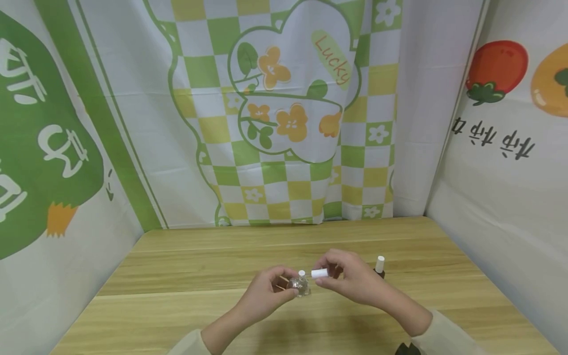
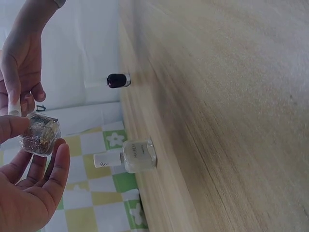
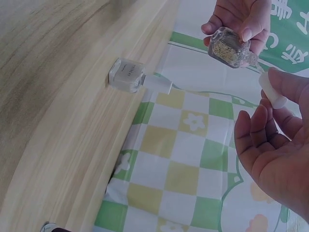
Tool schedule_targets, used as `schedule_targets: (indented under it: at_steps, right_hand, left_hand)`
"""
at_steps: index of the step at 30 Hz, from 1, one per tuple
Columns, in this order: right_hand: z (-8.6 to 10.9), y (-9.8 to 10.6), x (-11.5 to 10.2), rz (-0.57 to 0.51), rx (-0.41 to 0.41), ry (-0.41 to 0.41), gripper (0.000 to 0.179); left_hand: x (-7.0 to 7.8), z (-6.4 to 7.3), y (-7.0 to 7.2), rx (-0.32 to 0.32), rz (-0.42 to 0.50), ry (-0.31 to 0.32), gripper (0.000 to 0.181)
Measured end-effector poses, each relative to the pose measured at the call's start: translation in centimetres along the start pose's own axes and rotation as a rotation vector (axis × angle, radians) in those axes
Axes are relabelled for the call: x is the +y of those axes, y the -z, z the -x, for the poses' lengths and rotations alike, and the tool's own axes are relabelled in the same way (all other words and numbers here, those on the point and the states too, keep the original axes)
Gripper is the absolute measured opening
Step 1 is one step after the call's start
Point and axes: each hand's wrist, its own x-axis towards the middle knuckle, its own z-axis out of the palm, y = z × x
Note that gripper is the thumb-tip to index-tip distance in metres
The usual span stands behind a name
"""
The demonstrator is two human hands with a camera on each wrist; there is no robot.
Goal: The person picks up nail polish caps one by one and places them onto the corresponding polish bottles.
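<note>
My left hand point(image 1: 271, 290) holds a small clear nail polish bottle point(image 3: 228, 48) with gold glitter inside, thumb on one side and fingers on the other, tilted above the table. The right hand point(image 1: 348, 273) pinches a white brush cap point(image 3: 272, 91) between thumb and fingers. That cap is off the bottle, and its thin brush stem point(image 3: 259, 67) points at the bottle's mouth. Behind the left hand in the head view, a clear, labelled polish bottle point(image 2: 140, 156) with a white cap point(image 1: 301, 272) stands upright on the table.
A dark polish bottle point(image 1: 379, 272) with a white cap stands beyond the right wrist, partly hidden. The wooden table point(image 1: 199, 251) meets a checked green and yellow curtain point(image 1: 275, 187) at the back. Printed curtains hang on both sides. A black object point(image 1: 407, 349) shows at the lower edge.
</note>
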Motion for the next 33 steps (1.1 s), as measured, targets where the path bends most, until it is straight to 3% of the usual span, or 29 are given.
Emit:
schedule_targets:
  at_steps: [33]
  right_hand:
    - [-0.07,-0.21,-0.57,-0.035,-0.019,-0.036,0.012]
  left_hand:
    - [-0.21,0.03,-0.40,-0.035,-0.004,-0.017,0.023]
